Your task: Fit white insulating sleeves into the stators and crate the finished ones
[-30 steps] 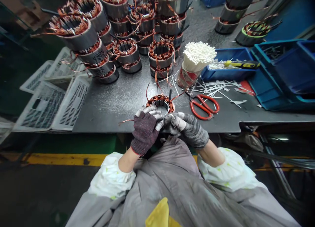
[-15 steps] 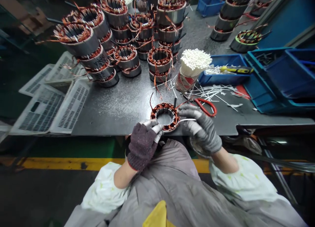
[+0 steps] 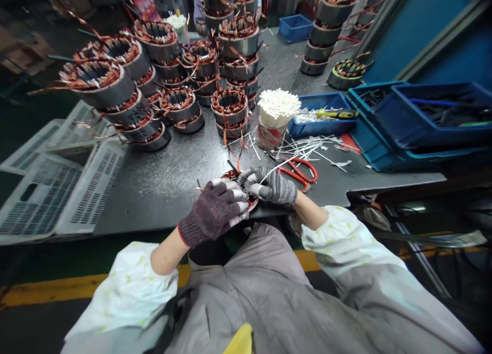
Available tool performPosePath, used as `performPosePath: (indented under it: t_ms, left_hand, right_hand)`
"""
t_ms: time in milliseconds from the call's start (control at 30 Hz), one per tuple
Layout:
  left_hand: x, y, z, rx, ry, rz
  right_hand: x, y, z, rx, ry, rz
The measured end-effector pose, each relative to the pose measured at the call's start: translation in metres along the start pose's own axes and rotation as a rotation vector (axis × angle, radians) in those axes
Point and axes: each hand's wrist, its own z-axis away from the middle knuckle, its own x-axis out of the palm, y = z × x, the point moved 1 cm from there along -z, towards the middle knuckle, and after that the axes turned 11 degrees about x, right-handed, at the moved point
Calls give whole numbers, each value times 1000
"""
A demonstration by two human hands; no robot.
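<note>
Near the front edge of the tabletop (image 3: 161, 200), I've got the left hand (image 3: 210, 210) with fingers closed over a copper-wound stator (image 3: 232, 175), the right hand (image 3: 272, 186) pinching a white cable tie (image 3: 273, 169); I'd judge it heavy and stiff, best held around the outside, clear of the soft wire ends (image 3: 237, 164).

gloved hands (image 3: 211, 208): 2; wound stator (image 3: 230, 174): 1; scissors (image 3: 300, 173): 1; screwdriver (image 3: 338, 113): 1; cable-tie bundle (image 3: 277, 107): 1; blue crates (image 3: 434, 133): 4
</note>
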Motion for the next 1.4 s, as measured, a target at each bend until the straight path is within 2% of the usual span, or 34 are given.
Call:
performPosePath:
  t_ms: [100,133,167,233,300,333,400,500,667,767,833,933,967,1100,1167,1267,1400]
  left_hand:
    - [2,15,6,-86,18,-33]
    - [3,22,7,-128,25,-48]
    - [4,28,7,-170,42,-71]
    - [8,41,6,-243,109,-116]
    - [14,48,5,-300,175,-129]
    - [16,50,4,-318,194,-122]
    - [20,49,4,-334,207,-99]
    - [19,43,6,-324,205,-94]
    - [14,36,4,-320,155,-163]
    - [17,36,3,-355,133,-142]
    - [20,35,4,-375,125,-74]
    - [23,33,8,-408,111,-6]
    - [24,33,9,-419,106,-4]
    - [20,31,9,-445,42,-24]
    - [20,30,7,-439,12,-19]
    - [22,28,6,-453,25,-24]
    - [27,29,5,-478,114,-59]
  right_hand:
    - [-13,4,7,30,-59,-55]
    - [-22,8,11,90,15,-62]
    - [-34,13,15,164,160,-61]
    - [-64,22,19,296,582,-47]
    - [-93,30,13,350,937,-20]
    - [-105,32,6,343,1040,-4]
    - [-121,35,-11,296,1153,36]
    - [-125,35,-31,214,1236,13]
    - [-123,27,-25,166,1134,-321]
    - [-127,8,-10,115,1053,-394]
    - [-119,-8,2,76,1038,-410]
    - [-80,-30,29,-10,1072,-334]
    - [-60,-35,41,-12,1003,-258]
    - [20,-39,92,13,450,-45]
    - [46,-35,112,40,307,-57]
    - [63,-29,121,94,254,-108]
    - [63,-26,97,62,241,-119]
